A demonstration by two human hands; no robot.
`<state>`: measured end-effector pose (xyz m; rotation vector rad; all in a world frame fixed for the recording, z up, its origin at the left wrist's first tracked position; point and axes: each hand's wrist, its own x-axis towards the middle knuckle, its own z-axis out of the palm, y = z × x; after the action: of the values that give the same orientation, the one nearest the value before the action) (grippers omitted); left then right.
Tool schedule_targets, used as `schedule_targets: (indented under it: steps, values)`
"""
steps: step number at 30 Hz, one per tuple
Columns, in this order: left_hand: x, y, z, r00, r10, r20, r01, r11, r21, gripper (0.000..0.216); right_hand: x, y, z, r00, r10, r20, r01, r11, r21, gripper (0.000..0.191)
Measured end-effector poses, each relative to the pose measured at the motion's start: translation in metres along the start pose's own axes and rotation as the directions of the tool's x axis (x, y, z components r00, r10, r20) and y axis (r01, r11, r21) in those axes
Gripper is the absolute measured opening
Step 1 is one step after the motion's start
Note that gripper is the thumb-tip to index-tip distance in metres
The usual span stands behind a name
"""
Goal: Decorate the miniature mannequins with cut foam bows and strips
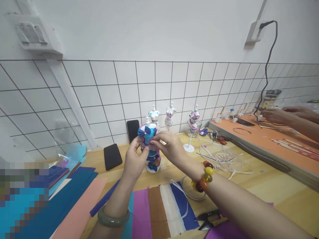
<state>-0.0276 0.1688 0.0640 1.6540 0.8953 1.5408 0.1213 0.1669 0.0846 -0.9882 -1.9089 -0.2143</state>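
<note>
A miniature dress form (153,165) stands upright on the wooden table, dressed in blue, turquoise and purple fabric. A dark blue bow (145,132) with a pearl-like bead sits at its chest, and more dark blue decoration shows near its base. Around the form's left side curl the fingers of my left hand (136,156), closed on it. My right hand (170,146) is closed in a pinch against the fabric on the form's right side, just below the bow. Fingertips hide exactly what is pinched there.
Behind stand several white dress forms (193,121) with painted patterns. Two phones (113,156) lie left. Striped fabric (156,210), scissors (208,219) and a hoop (193,196) are in front; coloured sheets (82,205) lie left, tangled cords (221,156) right. Another person's hands (281,116) work over an orange board (299,142).
</note>
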Motion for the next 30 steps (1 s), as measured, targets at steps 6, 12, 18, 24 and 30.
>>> schedule_targets:
  steps: [6,12,18,24,30]
  values:
    - [0.0004,0.0036,0.0014,0.999,-0.001,-0.036,0.001,1.000,-0.010,0.035,-0.0004,-0.0029,0.0006,1.000,-0.005,-0.014,0.005,1.000,0.002,0.007]
    - [-0.0002,0.0036,0.0046,0.993,0.015,-0.114,-0.012,0.999,0.031,0.032,-0.0017,-0.0052,-0.0032,1.000,0.000,-0.009,0.000,0.999,0.036,0.006]
    - [-0.0003,0.0023,0.0044,0.991,0.009,-0.131,-0.003,0.999,0.045,0.030,-0.0033,-0.0061,-0.0050,1.000,-0.002,-0.002,0.003,0.995,0.104,0.007]
    - [0.0004,0.0026,0.0039,0.991,0.014,-0.133,-0.008,0.999,0.043,0.032,-0.0046,-0.0056,-0.0032,0.998,0.050,-0.045,-0.039,0.977,0.209,0.006]
    - [0.0002,0.0034,0.0038,0.992,0.016,-0.126,-0.009,0.998,0.054,0.032,-0.0039,-0.0066,-0.0025,0.994,0.103,-0.040,-0.090,0.963,0.252,0.003]
